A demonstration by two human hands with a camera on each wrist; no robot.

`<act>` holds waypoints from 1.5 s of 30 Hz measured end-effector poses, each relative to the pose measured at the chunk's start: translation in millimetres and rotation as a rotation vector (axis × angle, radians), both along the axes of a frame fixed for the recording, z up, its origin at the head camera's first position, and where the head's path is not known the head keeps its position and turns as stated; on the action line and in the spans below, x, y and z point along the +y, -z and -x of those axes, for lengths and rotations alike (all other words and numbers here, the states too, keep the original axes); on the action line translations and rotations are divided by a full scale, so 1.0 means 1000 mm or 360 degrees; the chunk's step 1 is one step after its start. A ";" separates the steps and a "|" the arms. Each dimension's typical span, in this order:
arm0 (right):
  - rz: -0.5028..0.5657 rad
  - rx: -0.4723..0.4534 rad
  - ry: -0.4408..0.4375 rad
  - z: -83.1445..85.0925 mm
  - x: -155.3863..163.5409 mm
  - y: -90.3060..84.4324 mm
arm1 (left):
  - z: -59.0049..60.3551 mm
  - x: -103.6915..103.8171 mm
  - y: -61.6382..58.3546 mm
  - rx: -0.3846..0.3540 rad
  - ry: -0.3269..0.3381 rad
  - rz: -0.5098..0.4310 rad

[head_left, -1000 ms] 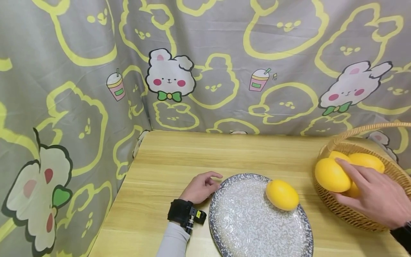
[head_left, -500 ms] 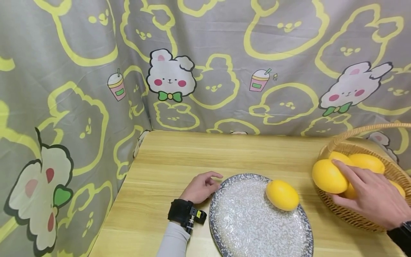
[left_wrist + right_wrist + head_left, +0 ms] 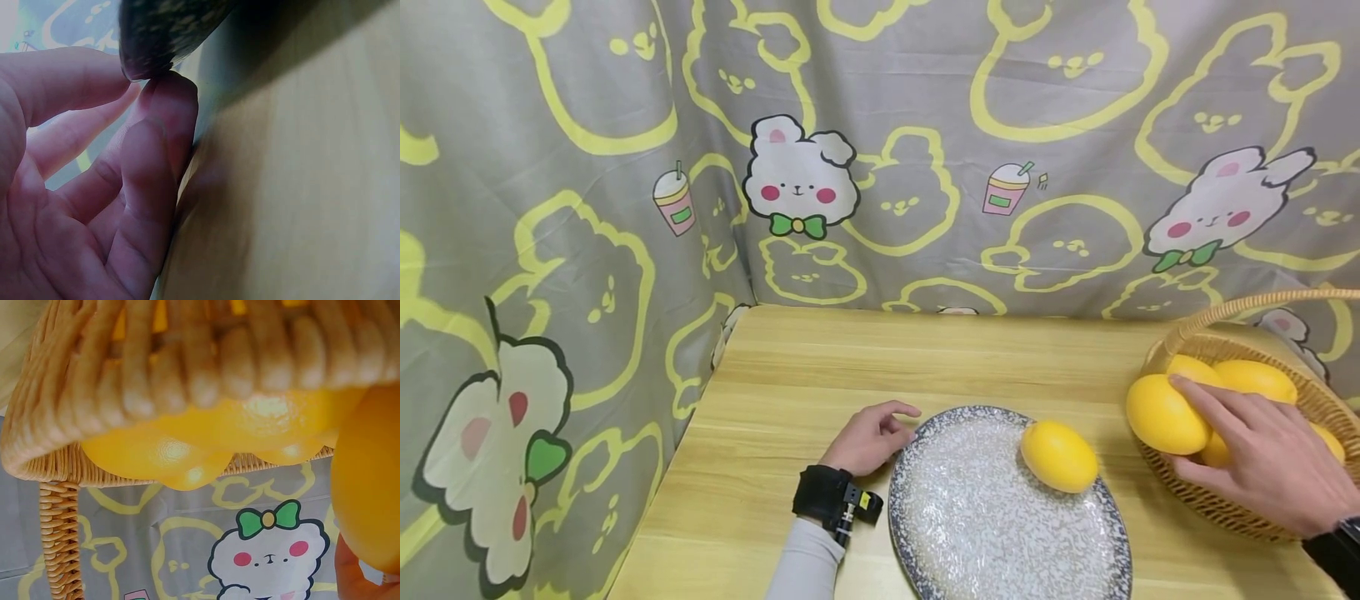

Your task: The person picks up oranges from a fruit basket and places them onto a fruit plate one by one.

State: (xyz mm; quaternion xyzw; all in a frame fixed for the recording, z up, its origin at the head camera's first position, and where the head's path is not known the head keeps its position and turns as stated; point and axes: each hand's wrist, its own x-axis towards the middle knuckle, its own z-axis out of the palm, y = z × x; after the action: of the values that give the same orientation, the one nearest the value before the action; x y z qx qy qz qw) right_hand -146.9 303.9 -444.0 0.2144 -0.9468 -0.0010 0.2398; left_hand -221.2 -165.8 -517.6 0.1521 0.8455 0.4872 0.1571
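One lemon [image 3: 1165, 414] is creeping leftward over the basket [image 3: 1225, 508] rim at right, right hand [image 3: 1262, 467] clamped on it; left hand [image 3: 868, 437] is staying curled, touching the plate [image 3: 985, 533] edge.

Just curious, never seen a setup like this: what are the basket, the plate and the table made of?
Basket: looks like woven wicker, its pale tan strands plaited, matte. Plate: probably glazed ceramic, white speckle with a dark mottled rim, slightly glossy. Table: light wood grain with a smooth finish; whether solid wood or laminate cannot be told.
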 end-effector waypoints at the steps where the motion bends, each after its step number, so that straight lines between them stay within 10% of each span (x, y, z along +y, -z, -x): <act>1: -0.0005 -0.0003 0.0010 -0.001 0.000 0.000 | 0.000 0.000 0.000 0.0000 0.0002 0.0000; 45: -0.0034 0.0071 -0.0042 -0.008 -0.028 -0.013 | 0.000 -0.001 -0.001 0.0005 0.0008 -0.0010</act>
State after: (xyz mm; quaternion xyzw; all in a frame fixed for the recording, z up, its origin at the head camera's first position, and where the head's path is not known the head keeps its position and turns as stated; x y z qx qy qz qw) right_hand -138.8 275.9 -430.7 0.2295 -0.9383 -0.0127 0.2585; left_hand -221.1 -166.6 -516.9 0.1554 0.8439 0.4891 0.1564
